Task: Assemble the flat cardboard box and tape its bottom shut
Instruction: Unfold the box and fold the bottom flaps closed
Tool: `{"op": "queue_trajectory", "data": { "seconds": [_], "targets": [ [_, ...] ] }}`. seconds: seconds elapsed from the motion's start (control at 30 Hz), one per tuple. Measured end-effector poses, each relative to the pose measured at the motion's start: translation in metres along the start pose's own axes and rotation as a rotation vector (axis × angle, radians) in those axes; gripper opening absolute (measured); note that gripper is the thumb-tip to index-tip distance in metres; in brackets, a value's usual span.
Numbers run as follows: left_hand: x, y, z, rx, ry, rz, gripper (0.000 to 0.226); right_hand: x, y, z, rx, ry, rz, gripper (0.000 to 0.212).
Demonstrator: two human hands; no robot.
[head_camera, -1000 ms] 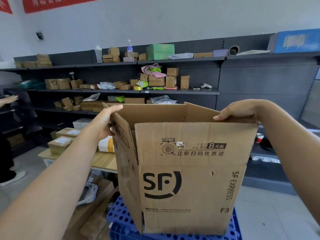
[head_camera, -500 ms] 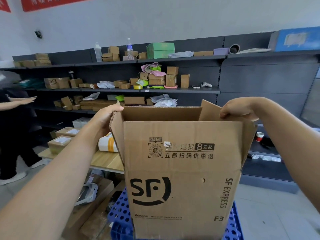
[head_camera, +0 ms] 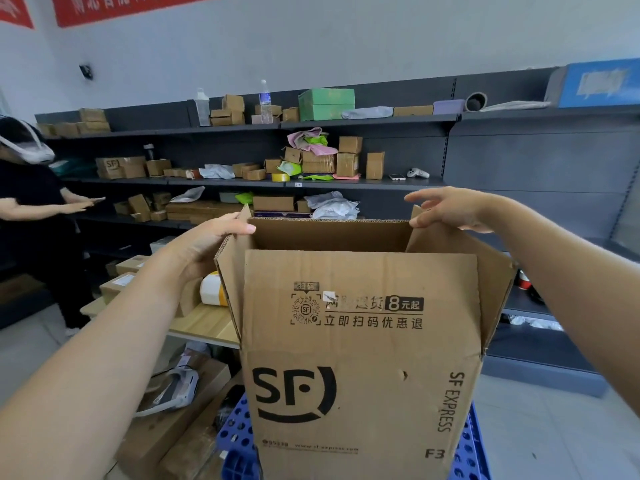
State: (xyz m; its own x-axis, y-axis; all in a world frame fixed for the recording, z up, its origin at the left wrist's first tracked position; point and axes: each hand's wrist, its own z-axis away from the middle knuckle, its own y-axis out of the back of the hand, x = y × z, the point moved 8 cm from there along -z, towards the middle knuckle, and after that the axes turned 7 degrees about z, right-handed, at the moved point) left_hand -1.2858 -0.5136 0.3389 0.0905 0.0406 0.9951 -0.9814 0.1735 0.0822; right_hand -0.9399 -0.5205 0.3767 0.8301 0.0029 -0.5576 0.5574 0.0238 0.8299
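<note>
Head view: box (head_camera: 360, 358) upright at 6 o'clock on crate (head_camera: 235, 427), flaps up. My left grip (head_camera: 204, 247) clasps left flap (head_camera: 232, 278), likely squaring walls. Right grip (head_camera: 450, 209) slack-fingered, thumb touching right flap (head_camera: 485, 271). Bottom hidden.

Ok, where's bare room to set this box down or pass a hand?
Bare grey floor right of the blue crate; a wooden tabletop strip left of the box. Crowded: shelves, and cardboard left of the crate.
</note>
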Motion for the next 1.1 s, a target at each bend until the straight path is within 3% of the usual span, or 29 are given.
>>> {"op": "queue_trajectory", "data": {
  "seconds": [0.07,0.1,0.23,0.33,0.43,0.53,1.1],
  "targets": [
    [0.001,0.002,0.002,-0.014,-0.009,-0.037,0.025,-0.001,0.001,-0.004,-0.018,-0.013,0.01,0.053],
    [0.001,0.003,0.002,-0.023,-0.014,-0.054,0.028,-0.001,0.001,-0.005,-0.033,-0.019,0.021,0.05],
    [0.006,0.012,0.0,0.05,-0.031,-0.077,0.07,-0.003,0.003,-0.014,-0.045,-0.014,0.124,0.04],
    [0.02,0.007,0.004,0.039,-0.1,-0.271,0.046,-0.003,0.006,-0.022,0.008,-0.009,0.199,0.035],
    [0.025,-0.004,0.012,-0.033,-0.056,-0.501,0.019,0.0,0.006,-0.027,0.0,-0.011,0.188,0.03],
    [0.027,-0.008,0.019,-0.038,0.006,-0.617,0.017,0.004,-0.003,-0.027,-0.11,-0.027,0.19,0.027],
    [0.021,-0.021,0.033,-0.2,0.104,-0.287,0.034,0.003,0.006,-0.044,0.149,-0.098,0.469,0.058]
  ]
}}
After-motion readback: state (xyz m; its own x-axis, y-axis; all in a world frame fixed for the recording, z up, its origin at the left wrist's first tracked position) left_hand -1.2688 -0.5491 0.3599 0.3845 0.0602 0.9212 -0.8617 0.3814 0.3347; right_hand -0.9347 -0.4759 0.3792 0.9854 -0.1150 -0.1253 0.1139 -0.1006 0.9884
